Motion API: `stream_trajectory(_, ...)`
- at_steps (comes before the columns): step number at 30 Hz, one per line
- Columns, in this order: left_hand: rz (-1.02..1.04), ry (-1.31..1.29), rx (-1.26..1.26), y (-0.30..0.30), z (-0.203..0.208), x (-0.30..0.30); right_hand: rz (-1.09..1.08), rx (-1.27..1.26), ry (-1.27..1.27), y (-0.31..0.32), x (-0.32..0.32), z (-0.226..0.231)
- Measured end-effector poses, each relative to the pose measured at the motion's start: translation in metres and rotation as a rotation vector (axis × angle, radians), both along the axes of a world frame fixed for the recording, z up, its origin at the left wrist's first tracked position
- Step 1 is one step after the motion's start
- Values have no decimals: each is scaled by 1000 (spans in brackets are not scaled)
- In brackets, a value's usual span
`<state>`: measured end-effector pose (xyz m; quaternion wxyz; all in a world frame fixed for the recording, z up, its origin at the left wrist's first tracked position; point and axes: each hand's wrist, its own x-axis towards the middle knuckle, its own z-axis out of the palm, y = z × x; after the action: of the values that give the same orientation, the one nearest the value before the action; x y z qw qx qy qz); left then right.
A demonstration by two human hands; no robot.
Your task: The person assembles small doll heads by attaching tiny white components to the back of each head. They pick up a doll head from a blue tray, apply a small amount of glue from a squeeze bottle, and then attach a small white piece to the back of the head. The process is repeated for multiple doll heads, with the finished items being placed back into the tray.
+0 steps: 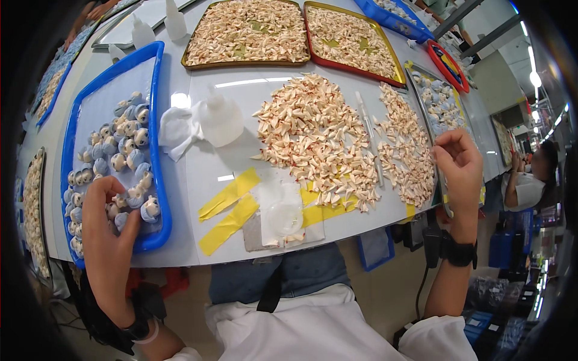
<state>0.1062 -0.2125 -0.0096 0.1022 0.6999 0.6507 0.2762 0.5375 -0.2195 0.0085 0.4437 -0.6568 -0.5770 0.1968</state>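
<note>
White shirt (301, 328); beyond its hem, blue jeans (316, 274) (a black strap (270, 292) crosses them); either side of the shirt, black wristbands (461, 249), one with a cable (423, 289).

A glossy white tabletop (180, 236) is set above a beige floor (349, 271); at the far right, bright white ceiling lights (535, 79) are seen beyond straight dark-grey bars (494, 37).
</note>
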Motion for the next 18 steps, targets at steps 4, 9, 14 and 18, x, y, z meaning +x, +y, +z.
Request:
stream_trajectory(4, 23, -31, -16, 0, -1, -12, -17, -49, 153, -13, -9, 11)
stream_trajectory(9, -28, -57, -42, 3, -5, -16, 47, -57, 396, -36, -8, 10)
stream_trajectory(14, -34, -36, 168, 3, -10, -16, 114, -20, 437, -46, -25, 4)
stream_trajectory(18, -197, -448, 245, -2, -9, -28, 135, 30, 329, -43, -33, -1)
